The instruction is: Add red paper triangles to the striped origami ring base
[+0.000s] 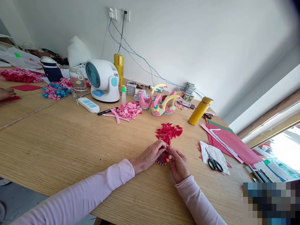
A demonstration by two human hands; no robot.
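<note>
Both hands meet near the middle of the desk's near edge, and the grip is a two-handed pinch: the left hand (150, 155) and the right hand (178, 163) each close their fingers on a small striped paper piece (162, 158), whose red, blue and yellow folds show between them, just above the desk (70, 137). Both arms wear pale pink sleeves. Just beyond the fingertips lies a heap of red folded triangles (168, 131), close to the held piece. Toward the far edge stand paper swans (159, 101) in pink, yellow and mixed colours, with a pile of pink folded pieces (128, 110) to their left and a black pen (106, 111) beside that pile. A yellow flask (199, 111) stands tilted in the picture to the right of the swans. On the right side of the desk, scissors (214, 162) lie on a white sheet (212, 153), next to a stack of red and pink paper sheets (231, 142). At the far left stand a white fan (103, 80), a white remote (88, 104), a clear cup (77, 79) and a heap of blue and pink pieces (57, 89). Another person's hand (6, 92) rests at the left edge, well apart from the pinching hands.
</note>
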